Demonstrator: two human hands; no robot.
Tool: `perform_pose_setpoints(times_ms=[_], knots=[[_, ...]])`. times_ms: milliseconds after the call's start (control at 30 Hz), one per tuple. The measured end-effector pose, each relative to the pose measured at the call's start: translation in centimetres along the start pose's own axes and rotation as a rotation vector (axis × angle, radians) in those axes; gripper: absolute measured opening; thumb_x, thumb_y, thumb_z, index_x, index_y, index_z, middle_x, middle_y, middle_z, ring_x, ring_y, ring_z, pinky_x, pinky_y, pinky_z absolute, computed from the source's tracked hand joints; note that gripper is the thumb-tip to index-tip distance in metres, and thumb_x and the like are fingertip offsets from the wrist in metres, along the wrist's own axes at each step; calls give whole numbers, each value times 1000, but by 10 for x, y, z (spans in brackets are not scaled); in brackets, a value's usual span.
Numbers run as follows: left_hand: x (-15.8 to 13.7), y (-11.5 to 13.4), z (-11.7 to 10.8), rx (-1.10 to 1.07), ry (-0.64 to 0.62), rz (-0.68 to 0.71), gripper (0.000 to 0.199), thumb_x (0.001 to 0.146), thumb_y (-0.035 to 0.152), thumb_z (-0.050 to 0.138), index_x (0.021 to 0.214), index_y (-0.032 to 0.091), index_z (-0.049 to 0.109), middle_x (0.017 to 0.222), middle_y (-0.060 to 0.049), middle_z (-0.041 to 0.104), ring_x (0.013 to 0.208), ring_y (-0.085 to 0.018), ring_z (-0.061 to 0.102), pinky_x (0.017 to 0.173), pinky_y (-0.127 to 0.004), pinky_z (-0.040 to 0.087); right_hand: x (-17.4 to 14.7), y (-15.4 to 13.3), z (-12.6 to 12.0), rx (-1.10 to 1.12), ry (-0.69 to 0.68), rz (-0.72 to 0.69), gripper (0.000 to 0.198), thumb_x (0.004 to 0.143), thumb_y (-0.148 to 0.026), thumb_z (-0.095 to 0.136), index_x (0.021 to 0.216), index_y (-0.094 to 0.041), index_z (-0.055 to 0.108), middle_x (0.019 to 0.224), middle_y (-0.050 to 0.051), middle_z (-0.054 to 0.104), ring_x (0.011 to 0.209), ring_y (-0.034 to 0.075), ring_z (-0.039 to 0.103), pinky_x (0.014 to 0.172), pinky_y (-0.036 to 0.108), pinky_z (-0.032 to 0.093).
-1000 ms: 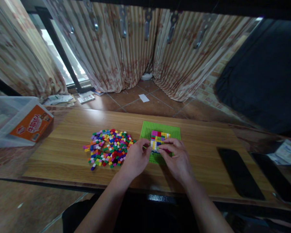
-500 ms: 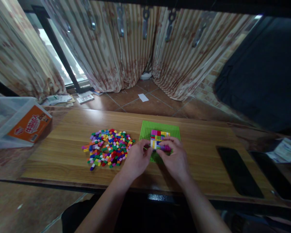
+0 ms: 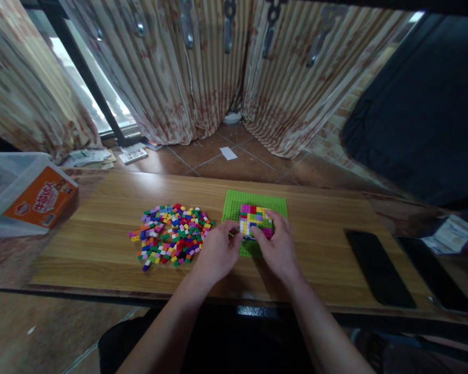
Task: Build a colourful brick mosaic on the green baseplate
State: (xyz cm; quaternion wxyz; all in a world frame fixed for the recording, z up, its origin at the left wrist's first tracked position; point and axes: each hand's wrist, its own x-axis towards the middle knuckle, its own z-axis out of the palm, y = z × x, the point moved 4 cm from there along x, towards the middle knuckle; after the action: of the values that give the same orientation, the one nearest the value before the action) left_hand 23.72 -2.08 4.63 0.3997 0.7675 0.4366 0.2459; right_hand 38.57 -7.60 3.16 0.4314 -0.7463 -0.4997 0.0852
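Observation:
A multicoloured block of toy building bricks (image 3: 253,218) sits over a green studded baseplate (image 3: 234,200), its studs facing up. My left hand (image 3: 220,248) is closed at the block's left edge, thumb and forefinger pressed to its near corner. From the other side, my right hand (image 3: 277,243) grips the block, with its thumb across the top and its fingers curled round the right edge. The fingers hide parts of the block's sides. Whether the block is fixed to the baseplate, I cannot tell.
Left of the baseplate lies a loose pile of coloured bricks (image 3: 171,234) on the wooden table (image 3: 113,249). A clear plastic bin (image 3: 19,166) with an orange label stands at the far left. Toward the right edge lies a dark flat phone-like slab (image 3: 378,267).
My right forefinger has drawn back to the right, uncovering more of the block's top. The whole view has shifted slightly; the left hand keeps its place at the block.

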Motion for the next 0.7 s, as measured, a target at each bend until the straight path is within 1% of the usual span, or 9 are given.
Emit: perform_pose_setpoints(times_ms=[133, 300, 400, 500, 600, 700], knots=[[0, -2, 1, 5, -6, 1, 18, 84, 17, 52, 96, 16, 64, 82, -4, 68, 67, -13, 60, 63, -24, 44, -1, -1, 5, 4, -4, 13, 50, 81, -43, 58, 124, -19, 52, 126, 14, 51, 121, 28, 45, 103, 49, 35], [0, -5, 3, 11, -5, 4, 17, 85, 19, 51, 96, 15, 64, 85, -5, 68, 67, -13, 61, 63, -24, 45, -1, 1, 6, 21, -11, 19, 55, 81, -44, 58, 127, -16, 50, 127, 15, 51, 121, 29, 45, 103, 51, 36], [-1, -4, 3, 2, -17, 3, 17, 84, 17, 52, 97, 15, 63, 86, -5, 69, 67, -13, 61, 63, -24, 46, 3, 5, 1, 55, -16, 24, 59, 79, -47, 61, 128, -16, 49, 128, 16, 51, 120, 29, 47, 103, 50, 36], [-2, -2, 2, -19, -31, -3, 19, 82, 15, 52, 98, 15, 62, 87, -5, 69, 66, -13, 62, 64, -25, 48, 14, 11, -7, 118, -6, 16, 57, 86, -49, 52, 134, -19, 45, 137, 15, 47, 126, 27, 44, 104, 49, 36], [-2, -3, 4, -60, -38, -8, 21, 80, 13, 54, 99, 16, 62, 90, -5, 69, 70, -14, 64, 67, -26, 50, 26, 15, -7, 175, -84, 14, 53, 92, -49, 41, 137, -23, 42, 141, 12, 46, 129, 25, 44, 105, 48, 35], [0, -7, 7, -132, -30, -14, 23, 79, 12, 55, 101, 16, 61, 96, -6, 69, 78, -16, 66, 72, -27, 51, 35, 17, 0, 225, -194, -10, 52, 92, -52, 39, 134, -23, 48, 134, 9, 55, 123, 23, 50, 103, 44, 39]])
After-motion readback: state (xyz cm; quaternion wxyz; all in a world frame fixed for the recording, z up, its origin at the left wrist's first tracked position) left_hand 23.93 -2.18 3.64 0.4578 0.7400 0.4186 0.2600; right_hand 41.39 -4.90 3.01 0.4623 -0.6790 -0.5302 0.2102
